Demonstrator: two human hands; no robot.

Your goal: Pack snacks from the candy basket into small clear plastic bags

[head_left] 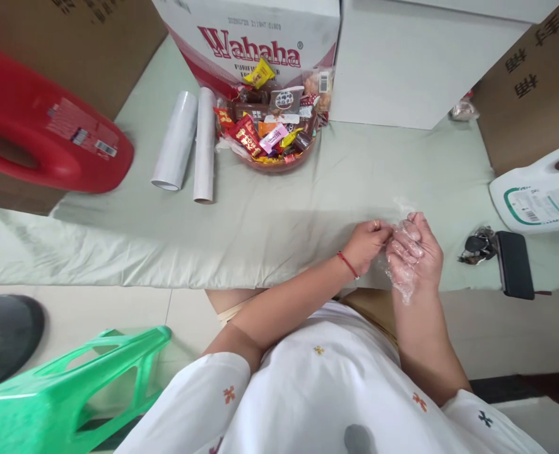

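White shirt (303, 384) nearest; L hand (363, 244) pinches clear film (405, 277) over half-curled R hand (428, 260) (grip unclear); hard tug cd tear it.

Left of our fingers (408, 244) we could pass over the cloth (279, 230). Ahead-left of them, the candy bowl (279, 166) blocks us; farther straight ahead, the white box (393, 69); rightward, a dark bundle (479, 244), black phone (515, 263) and white jug (544, 209).

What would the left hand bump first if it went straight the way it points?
The left hand would likely meet the clear plastic first; it seems to be pinching that. Just past it is the right hand, though depth is unclear.
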